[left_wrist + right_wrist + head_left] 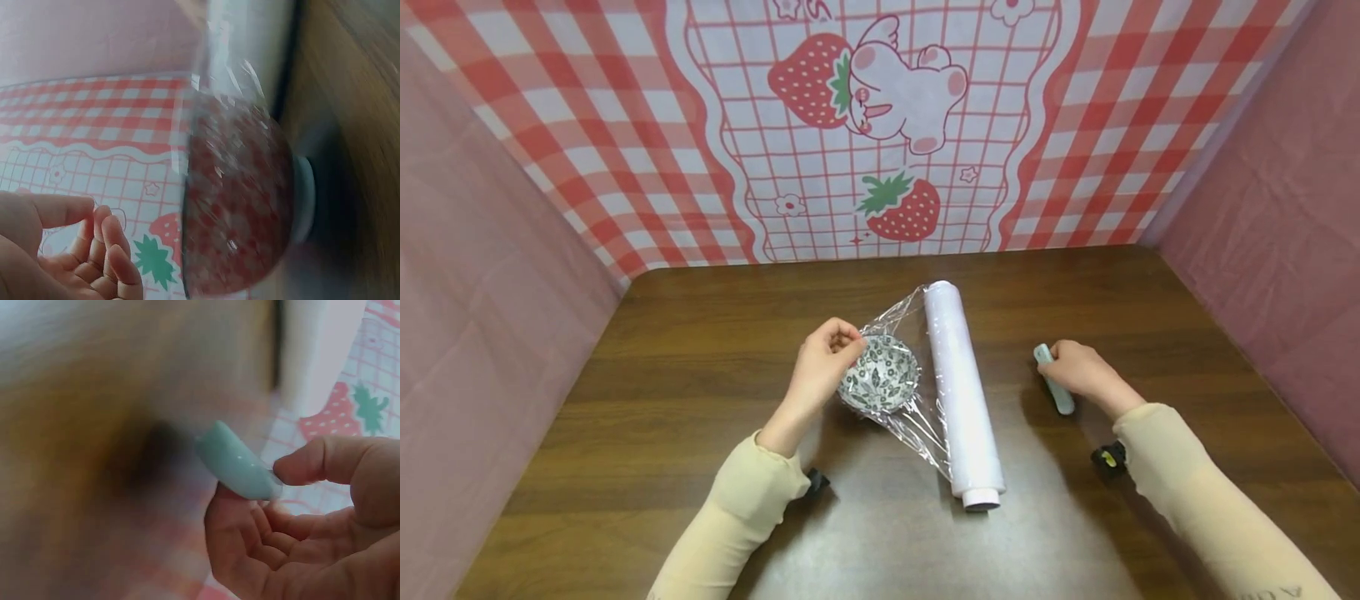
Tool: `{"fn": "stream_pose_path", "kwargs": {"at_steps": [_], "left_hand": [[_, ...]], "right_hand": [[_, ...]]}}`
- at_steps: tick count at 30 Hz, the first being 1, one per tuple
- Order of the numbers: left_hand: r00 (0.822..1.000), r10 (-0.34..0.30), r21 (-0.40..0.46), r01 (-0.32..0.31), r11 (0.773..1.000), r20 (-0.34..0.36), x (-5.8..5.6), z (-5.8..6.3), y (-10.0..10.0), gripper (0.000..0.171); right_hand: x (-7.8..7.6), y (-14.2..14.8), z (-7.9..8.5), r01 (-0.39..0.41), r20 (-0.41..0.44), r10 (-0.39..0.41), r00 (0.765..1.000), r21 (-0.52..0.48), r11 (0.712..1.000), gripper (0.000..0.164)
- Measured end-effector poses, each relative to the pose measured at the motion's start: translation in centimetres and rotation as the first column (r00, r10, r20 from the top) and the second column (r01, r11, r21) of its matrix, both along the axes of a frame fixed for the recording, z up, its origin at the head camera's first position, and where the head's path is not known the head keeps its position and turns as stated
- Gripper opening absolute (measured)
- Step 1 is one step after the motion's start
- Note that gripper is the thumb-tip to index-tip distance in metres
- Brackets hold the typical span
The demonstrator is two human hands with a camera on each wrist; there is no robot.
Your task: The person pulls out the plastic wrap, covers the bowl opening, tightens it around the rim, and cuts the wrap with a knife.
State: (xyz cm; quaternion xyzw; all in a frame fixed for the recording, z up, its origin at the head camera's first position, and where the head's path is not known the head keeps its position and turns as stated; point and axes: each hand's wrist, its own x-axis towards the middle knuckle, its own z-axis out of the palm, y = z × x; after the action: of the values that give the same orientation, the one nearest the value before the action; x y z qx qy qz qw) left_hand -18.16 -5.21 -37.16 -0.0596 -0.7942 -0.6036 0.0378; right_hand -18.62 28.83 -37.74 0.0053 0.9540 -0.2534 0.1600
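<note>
Centre of the head view: I have the patterned bowl (883,383) upright on the brown table (647,475), with clear film (916,429) stretched over it in creases.
Film roll: it lies just right of the bowl, slanting from the middle of the frame toward the lower right; I see the film run from its left side to the bowl.
Left hand: I find the left hand (822,364) at the bowl's upper-left rim, its thumb and forefinger drawn narrow, tips together; I cannot tell whether film is between them.
Right hand: right of centre, I see the right hand (1084,372) pinching a pale green tool (1062,397) between thumb and fingers, well apart from the roll.
Wrist feeds: my left one shows the bowl blurred, right of the fingers; my right one shows the green tool tilted at mid-frame.
Sleeves: cream, reaching in from the lower edge, a black device beside each wrist.
Cloths: red-checked with strawberries (910,212) across the top, pink (482,275) down both sides.
</note>
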Motion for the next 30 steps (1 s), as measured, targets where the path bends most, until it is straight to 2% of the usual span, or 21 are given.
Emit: {"fn": "stream_pose_path", "kwargs": {"at_steps": [3,6,12,15,20,24,28,30], "left_hand": [[0.999,0.003,-0.103,-0.008,0.995,-0.054,-0.3,0.0,-0.1,0.007],[0.998,-0.015,-0.131,0.007,0.991,-0.060,-0.6,0.0,-0.2,0.009],[0.993,-0.054,-0.220,0.029,0.975,-0.107,-1.3,0.7,0.0,0.015],[0.989,-0.072,-0.256,0.037,0.966,-0.128,-1.5,1.1,0.4,0.014],[0.981,-0.104,-0.300,0.051,0.952,-0.164,-1.6,1.9,1.3,0.018],[0.972,-0.129,-0.307,0.064,0.949,-0.194,-1.4,2.8,2.2,0.021],[0.969,-0.162,-0.287,0.105,0.952,-0.185,-1.0,3.4,3.0,0.022],[0.969,-0.177,-0.278,0.124,0.953,-0.174,-0.9,3.6,3.4,0.022]], "right_hand": [[-0.4,-1.0,1.1,0.014,-0.059,-0.017,0.998,-0.042,0.999,0.034],[-0.8,-2.3,2.3,0.044,-0.119,-0.058,0.991,-0.113,0.993,0.042],[-1.3,-4.9,4.3,0.059,-0.216,-0.118,0.969,-0.265,0.962,0.043],[-1.5,-6.1,4.7,0.064,-0.251,-0.162,0.954,-0.357,0.932,0.041],[-1.4,-8.0,5.1,0.049,-0.260,-0.220,0.940,-0.535,0.844,0.038],[-1.3,-9.6,5.5,0.026,-0.232,-0.230,0.945,-0.648,0.761,0.037],[-1.0,-11.2,5.8,-0.006,-0.218,-0.225,0.950,-0.731,0.682,0.037],[-0.7,-11.8,5.9,-0.027,-0.222,-0.216,0.951,-0.753,0.657,0.036]]}}
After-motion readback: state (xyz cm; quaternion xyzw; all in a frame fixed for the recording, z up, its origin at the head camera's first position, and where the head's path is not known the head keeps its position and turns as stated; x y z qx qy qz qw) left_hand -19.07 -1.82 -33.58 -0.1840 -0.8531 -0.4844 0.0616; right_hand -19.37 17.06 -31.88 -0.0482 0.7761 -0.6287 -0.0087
